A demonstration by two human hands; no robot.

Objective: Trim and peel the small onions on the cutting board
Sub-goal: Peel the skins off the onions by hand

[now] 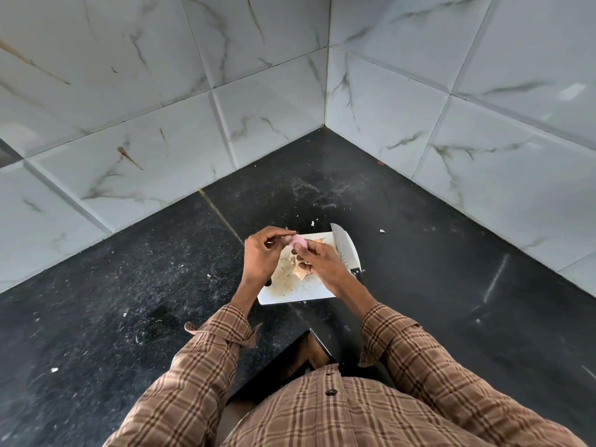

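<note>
A small pink onion (298, 243) is held above the white cutting board (311, 290). My left hand (263, 258) pinches it from the left with thumb and fingers. My right hand (317, 261) grips it from the right, fingers curled round it. Brown onion skins (298, 269) lie in a heap on the board under my hands. A knife (345, 250) rests along the board's right edge, blade pointing away from me and black handle toward me.
The board sits on a black speckled counter (129, 285) in a corner of grey marbled wall tiles (161, 156). Small scraps of skin (312, 223) lie on the counter behind the board. The counter's front edge runs just below the board.
</note>
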